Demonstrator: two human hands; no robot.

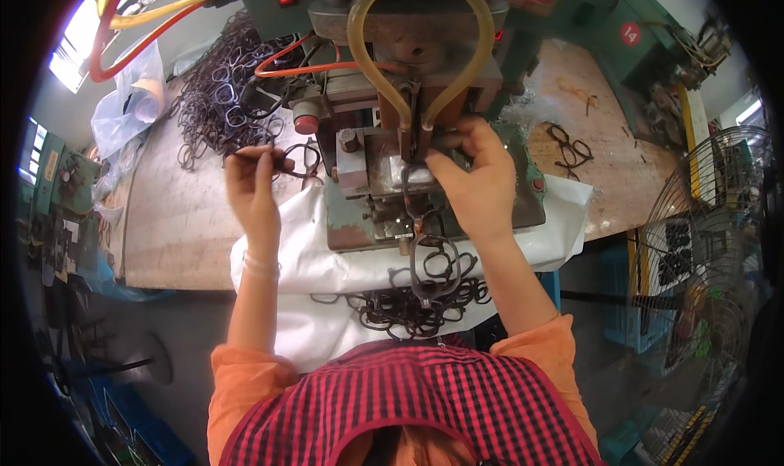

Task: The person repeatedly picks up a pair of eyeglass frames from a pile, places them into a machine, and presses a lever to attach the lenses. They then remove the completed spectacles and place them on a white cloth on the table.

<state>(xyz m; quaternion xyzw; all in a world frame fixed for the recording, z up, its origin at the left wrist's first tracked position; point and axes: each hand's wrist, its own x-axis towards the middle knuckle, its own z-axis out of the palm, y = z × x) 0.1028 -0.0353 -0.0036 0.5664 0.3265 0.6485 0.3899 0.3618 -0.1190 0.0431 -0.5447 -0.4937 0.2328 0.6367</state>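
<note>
My left hand [251,184] pinches a dark eyeglass frame [299,160] just left of a green press machine [425,98]. My right hand [472,176] reaches into the machine's work area and grips another dark eyeglass frame [434,263], which hangs down from the fixture toward my lap. A heap of dark frames [408,309] lies on a white sheet [318,262] below the machine, in front of my checked apron.
A large pile of frames [229,98] lies on the wooden bench [180,221] at the back left, beside a plastic bag [131,107]. Yellow and orange hoses [359,49] loop over the machine. A few frames [569,149] lie at right; a wire fan guard [710,245] stands far right.
</note>
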